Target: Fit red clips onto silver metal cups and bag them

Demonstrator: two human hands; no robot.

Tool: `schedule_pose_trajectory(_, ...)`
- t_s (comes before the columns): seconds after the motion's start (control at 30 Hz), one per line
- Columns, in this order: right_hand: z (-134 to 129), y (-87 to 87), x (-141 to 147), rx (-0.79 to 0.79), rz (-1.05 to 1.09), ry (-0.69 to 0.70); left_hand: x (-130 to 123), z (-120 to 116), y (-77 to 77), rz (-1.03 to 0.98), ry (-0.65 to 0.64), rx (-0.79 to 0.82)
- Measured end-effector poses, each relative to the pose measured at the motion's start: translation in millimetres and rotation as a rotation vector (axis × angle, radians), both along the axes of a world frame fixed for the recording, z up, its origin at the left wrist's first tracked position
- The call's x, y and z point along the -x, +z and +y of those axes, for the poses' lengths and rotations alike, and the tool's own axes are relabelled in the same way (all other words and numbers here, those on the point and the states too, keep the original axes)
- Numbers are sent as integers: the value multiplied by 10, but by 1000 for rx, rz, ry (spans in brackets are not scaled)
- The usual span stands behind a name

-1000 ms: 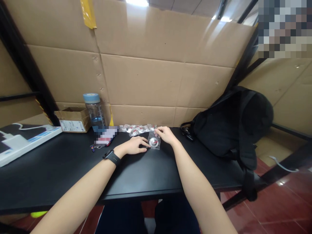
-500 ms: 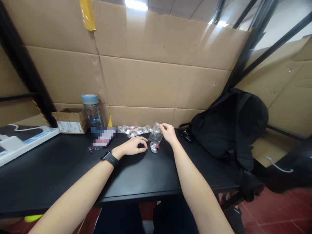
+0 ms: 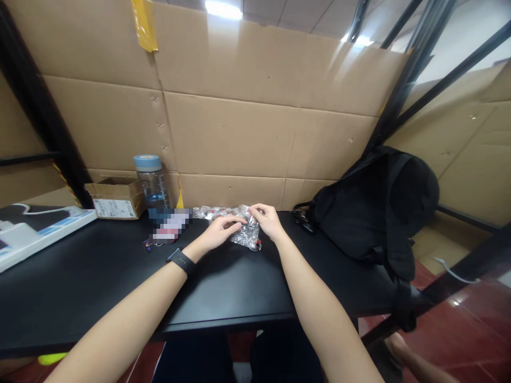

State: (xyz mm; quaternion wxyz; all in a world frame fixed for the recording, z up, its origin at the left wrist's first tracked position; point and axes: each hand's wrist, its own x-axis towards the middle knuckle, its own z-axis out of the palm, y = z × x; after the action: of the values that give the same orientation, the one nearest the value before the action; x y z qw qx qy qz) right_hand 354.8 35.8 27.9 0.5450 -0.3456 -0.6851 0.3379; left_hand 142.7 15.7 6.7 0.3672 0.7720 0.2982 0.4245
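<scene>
Pinching plastic [image 3: 248, 234] near the bench's [image 3: 231, 298] back edge, right hand [image 3: 269, 221] risked tugging it torn; left hand [image 3: 219, 233] hid its grip.

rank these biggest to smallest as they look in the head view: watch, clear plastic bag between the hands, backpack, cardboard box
1. Backpack, by far
2. Cardboard box
3. Clear plastic bag, partly covered, so only its visible part is ranked
4. Watch
</scene>
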Motion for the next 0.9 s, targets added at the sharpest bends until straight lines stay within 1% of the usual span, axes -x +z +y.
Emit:
schedule_pose_trajectory(0.1,-43,21,27,85,86,47,-15,-43,21,-3,-17,112)
schedule_pose_trajectory(0.23,-51,19,9,141,126,70,-13,-45,30,-43,26,145)
schedule_pose_trajectory(0.37,-25,-9,-43,168,105,64,31,-1,26,-81,141,80)
schedule_pose_trajectory(0.47,4,-35,-77,172,108,74,71,29,20,-71,231,44)
schedule_pose_trajectory(0.53,22,-47,-90,182,122,80,87,39,19,-67,264,26)
schedule_pose_trajectory(0.67,27,-41,-87,213,151,42,82,22,47,-65,261,-25)
schedule_pose_trajectory(0.9,34,-10,-64,180,184,-32,48,-30,96,-51,258,-68)
